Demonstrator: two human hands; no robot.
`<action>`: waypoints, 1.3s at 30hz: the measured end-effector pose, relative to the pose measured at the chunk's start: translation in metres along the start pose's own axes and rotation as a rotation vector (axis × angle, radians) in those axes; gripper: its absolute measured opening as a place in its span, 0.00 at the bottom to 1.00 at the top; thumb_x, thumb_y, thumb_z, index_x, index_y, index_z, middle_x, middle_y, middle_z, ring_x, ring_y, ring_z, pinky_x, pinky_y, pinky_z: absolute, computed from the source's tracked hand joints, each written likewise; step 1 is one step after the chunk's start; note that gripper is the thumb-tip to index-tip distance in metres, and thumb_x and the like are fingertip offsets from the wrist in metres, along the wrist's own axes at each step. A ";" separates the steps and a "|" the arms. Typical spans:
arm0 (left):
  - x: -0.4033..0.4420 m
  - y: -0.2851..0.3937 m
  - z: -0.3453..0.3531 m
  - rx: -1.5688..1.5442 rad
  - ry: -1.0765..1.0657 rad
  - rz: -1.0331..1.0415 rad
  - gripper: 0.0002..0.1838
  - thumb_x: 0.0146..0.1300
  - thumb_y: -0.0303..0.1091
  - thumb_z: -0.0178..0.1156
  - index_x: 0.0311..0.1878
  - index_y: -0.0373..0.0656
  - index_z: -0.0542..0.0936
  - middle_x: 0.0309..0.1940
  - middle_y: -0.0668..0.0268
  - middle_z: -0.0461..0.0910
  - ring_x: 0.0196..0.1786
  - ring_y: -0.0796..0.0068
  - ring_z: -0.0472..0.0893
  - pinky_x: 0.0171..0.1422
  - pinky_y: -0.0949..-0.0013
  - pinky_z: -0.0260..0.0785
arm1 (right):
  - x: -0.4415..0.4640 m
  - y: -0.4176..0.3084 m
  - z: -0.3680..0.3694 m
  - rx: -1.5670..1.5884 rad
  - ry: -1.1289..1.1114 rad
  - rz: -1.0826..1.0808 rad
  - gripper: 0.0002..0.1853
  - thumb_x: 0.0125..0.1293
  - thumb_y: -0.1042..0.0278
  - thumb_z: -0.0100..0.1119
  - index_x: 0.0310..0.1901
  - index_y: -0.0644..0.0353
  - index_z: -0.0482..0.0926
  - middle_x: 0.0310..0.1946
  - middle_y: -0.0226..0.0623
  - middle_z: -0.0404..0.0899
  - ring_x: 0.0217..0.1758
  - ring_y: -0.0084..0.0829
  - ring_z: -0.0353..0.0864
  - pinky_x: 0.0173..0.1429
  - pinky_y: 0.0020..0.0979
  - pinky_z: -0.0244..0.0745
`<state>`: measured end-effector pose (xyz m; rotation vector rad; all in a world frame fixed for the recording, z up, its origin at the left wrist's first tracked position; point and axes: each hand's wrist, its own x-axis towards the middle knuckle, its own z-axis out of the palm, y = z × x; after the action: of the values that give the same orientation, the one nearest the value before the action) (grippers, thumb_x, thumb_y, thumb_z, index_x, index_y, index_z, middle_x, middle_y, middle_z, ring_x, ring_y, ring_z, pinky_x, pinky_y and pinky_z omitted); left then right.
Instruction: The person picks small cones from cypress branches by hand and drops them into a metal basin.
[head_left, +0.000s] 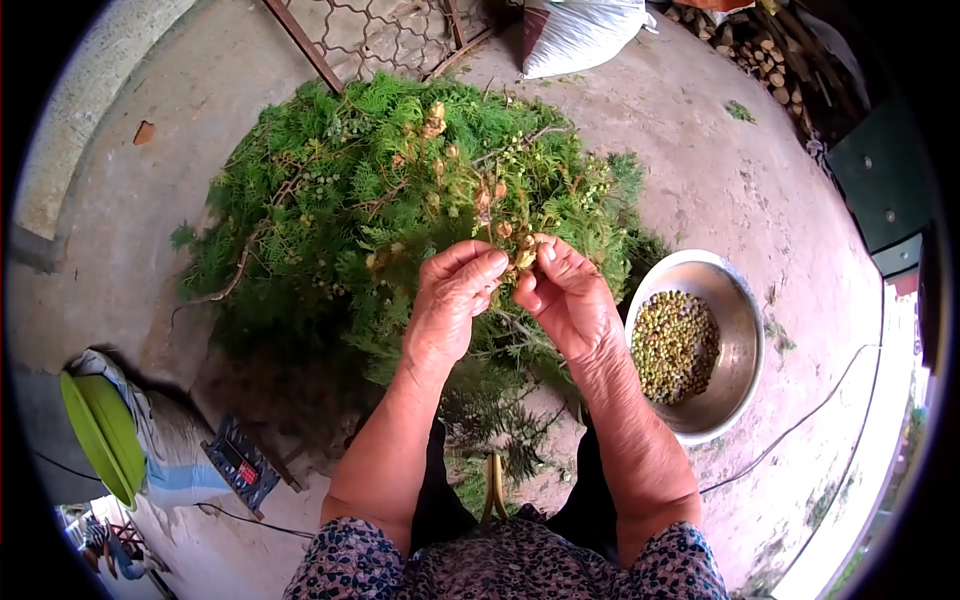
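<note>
A sprig of dry, yellow-brown cones [484, 205] rises between my hands, in front of a large heap of green conifer branches [320, 190]. My left hand [450, 300] is closed in a pinch at the sprig's lower end. The thumb and forefinger of my right hand [572, 300] close on a yellowish cone [525, 258] at the sprig's near end. To the right of that hand is a metal bowl [742, 340] with many small greenish-brown seeds or cones [675, 345] in it. The tips of some fingers are partly hidden.
A white sack [585, 40] and stacked firewood [765, 65] stand at the back right. A green basin [100, 435] and a dark, keypad-like panel [243, 462] are at the lower left. A cable [790, 435] crosses the concrete floor [690, 130] on the right.
</note>
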<state>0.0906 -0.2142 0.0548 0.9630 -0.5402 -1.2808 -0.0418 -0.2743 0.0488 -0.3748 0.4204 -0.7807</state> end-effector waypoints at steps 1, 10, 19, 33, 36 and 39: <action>0.000 0.000 0.001 -0.022 0.037 0.024 0.03 0.57 0.29 0.60 0.33 0.40 0.79 0.22 0.76 0.72 0.22 0.89 0.65 0.21 0.85 0.53 | 0.000 -0.002 0.002 0.000 -0.001 0.000 0.09 0.64 0.70 0.52 0.44 0.64 0.73 0.26 0.33 0.74 0.26 0.27 0.73 0.31 0.24 0.67; 0.000 0.002 0.010 0.347 0.081 0.143 0.05 0.55 0.30 0.63 0.28 0.40 0.79 0.19 0.79 0.69 0.20 0.92 0.61 0.21 0.83 0.49 | -0.004 0.001 0.012 -0.470 0.041 -0.173 0.08 0.61 0.65 0.59 0.37 0.60 0.76 0.23 0.24 0.73 0.22 0.15 0.68 0.24 0.17 0.60; -0.001 0.007 0.006 0.003 -0.011 -0.079 0.03 0.57 0.28 0.59 0.29 0.40 0.77 0.21 0.76 0.72 0.21 0.88 0.64 0.22 0.84 0.55 | -0.004 0.002 0.009 0.003 0.060 0.073 0.09 0.64 0.64 0.55 0.32 0.61 0.75 0.21 0.29 0.72 0.19 0.20 0.65 0.22 0.22 0.58; 0.005 -0.005 0.003 0.008 0.005 0.111 0.04 0.62 0.31 0.56 0.35 0.43 0.75 0.25 0.74 0.74 0.22 0.89 0.65 0.24 0.85 0.55 | -0.005 0.009 0.011 -0.345 -0.093 -0.093 0.11 0.58 0.73 0.60 0.42 0.63 0.75 0.30 0.30 0.78 0.29 0.17 0.73 0.29 0.19 0.64; 0.004 -0.004 0.008 -0.002 0.048 0.104 0.03 0.61 0.31 0.57 0.33 0.44 0.76 0.22 0.76 0.72 0.21 0.90 0.64 0.23 0.83 0.54 | -0.003 0.010 0.008 -0.437 -0.028 -0.169 0.08 0.59 0.73 0.60 0.39 0.64 0.75 0.25 0.30 0.79 0.24 0.17 0.72 0.25 0.18 0.62; 0.005 -0.005 0.005 0.054 0.053 0.079 0.03 0.61 0.30 0.57 0.32 0.43 0.75 0.21 0.77 0.71 0.21 0.90 0.63 0.23 0.83 0.54 | -0.004 0.009 0.006 -0.458 -0.019 -0.155 0.07 0.59 0.73 0.60 0.39 0.63 0.76 0.25 0.31 0.79 0.24 0.17 0.73 0.24 0.19 0.62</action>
<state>0.0851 -0.2203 0.0529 1.0080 -0.5690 -1.1721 -0.0365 -0.2645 0.0507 -0.8497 0.5576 -0.8282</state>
